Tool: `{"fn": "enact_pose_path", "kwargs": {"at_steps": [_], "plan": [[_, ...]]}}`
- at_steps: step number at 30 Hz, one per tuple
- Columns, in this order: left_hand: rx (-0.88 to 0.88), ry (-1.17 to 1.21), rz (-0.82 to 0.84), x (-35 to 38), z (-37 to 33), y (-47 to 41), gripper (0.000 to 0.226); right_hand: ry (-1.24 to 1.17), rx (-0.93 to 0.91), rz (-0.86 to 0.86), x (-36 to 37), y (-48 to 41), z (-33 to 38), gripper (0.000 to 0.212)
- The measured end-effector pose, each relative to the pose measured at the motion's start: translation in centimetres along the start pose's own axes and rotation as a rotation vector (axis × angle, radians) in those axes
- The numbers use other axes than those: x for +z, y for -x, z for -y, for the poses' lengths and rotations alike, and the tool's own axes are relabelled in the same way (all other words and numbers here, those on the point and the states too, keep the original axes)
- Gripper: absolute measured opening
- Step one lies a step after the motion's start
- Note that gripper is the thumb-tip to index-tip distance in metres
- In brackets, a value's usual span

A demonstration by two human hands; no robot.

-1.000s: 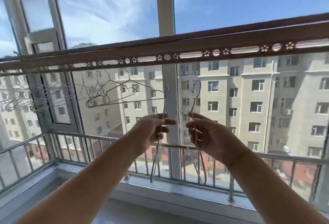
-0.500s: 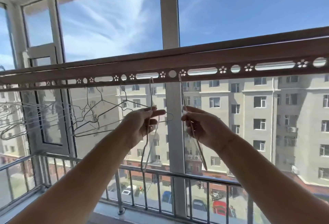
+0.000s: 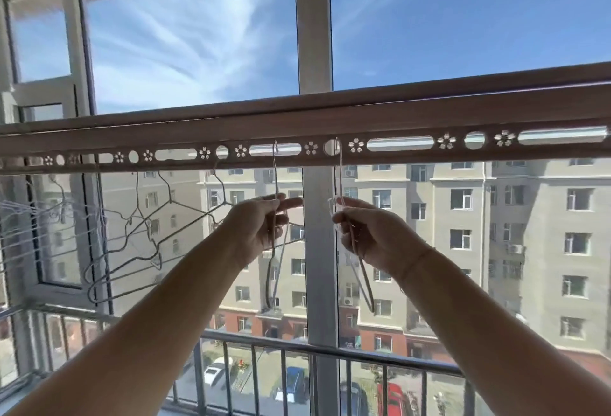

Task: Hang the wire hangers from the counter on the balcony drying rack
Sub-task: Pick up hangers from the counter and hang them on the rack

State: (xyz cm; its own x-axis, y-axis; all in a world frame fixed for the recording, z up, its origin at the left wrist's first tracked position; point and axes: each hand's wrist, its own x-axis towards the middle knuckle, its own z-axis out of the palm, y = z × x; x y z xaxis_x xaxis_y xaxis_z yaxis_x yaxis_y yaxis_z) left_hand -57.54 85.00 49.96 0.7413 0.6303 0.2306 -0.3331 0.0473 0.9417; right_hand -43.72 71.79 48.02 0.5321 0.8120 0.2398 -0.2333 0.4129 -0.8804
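Left hand (image 3: 261, 227): raised, fingers curling around the neck of a thin pale wire hanger (image 3: 275, 181), thumb and forefinger pinching it a little below the rack.
Right hand (image 3: 373, 237): also raised, fingers curling and pinching the neck of a second thin pale wire hanger (image 3: 340, 181).
Rack: long brown metal drying rack bar (image 3: 429, 118) with flower cut-outs, round holes and long slots, running across the window above the hands.
Left-hand hanger: hanging edge-on, hook sitting in a long slot of the bar, body dangling below the hand.
Right-hand hanger: hook poking into a round hole just right of that slot; cannot tell if it is fully seated.
Already hung: a cluster of grey wire hangers (image 3: 158, 217) dangling from the bar to the left, plus white hangers (image 3: 20, 217) at far left, blurred.
Counter: not showing, so the number of hangers waiting there is unknown.
Progress: looking well along; this pair is going on now, and with both hands gripping, letting go is the part remaining.
Risk: thin hooks possibly slipping out of the holes on release.
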Motion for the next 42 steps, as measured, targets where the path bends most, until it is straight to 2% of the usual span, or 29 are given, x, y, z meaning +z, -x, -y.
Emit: {"fn": "enact_pose_path", "kwargs": {"at_steps": [9, 16, 20, 23, 26, 29, 36, 42], "plan": [[-0.084, -0.009, 0.051, -2.0, 1.6, -3.5, 0.026, -0.024, 0.027, -0.085, -0.3, -1.4, -1.2, 0.035], [-0.073, 0.003, 0.094, -3.8, 3.0, -5.1, 0.018, -0.020, -0.007, -0.142, -0.6, -1.9, -2.7, 0.038], [-0.076, 0.040, 0.099, -4.8, 4.0, -5.0, 0.012, 0.006, -0.015, -0.173, -0.7, -1.4, -3.2, 0.023], [-0.072, 0.082, 0.073, -6.4, 5.6, -4.7, 0.020, 0.022, -0.015, -0.259, -1.4, -0.5, -4.1, 0.015], [-0.088, 0.076, 0.031, -7.8, 8.1, -4.1, 0.019, 0.035, -0.016, -0.370, -2.9, 0.6, -5.8, 0.013], [-0.163, 0.019, 0.028, -8.0, 12.0, -2.6, 0.017, 0.146, -0.022, -0.463, -5.0, 2.3, -8.1, 0.016], [-0.374, -0.135, 0.298, -4.3, 21.7, 1.6, 0.014, 0.548, -0.025, -0.617, -10.9, 8.7, -13.3, 0.025], [-0.396, -0.281, 0.658, 2.3, 27.6, 5.4, 0.023, 0.763, 0.001, -0.783, -16.9, 16.8, -14.2, 0.040]]}}
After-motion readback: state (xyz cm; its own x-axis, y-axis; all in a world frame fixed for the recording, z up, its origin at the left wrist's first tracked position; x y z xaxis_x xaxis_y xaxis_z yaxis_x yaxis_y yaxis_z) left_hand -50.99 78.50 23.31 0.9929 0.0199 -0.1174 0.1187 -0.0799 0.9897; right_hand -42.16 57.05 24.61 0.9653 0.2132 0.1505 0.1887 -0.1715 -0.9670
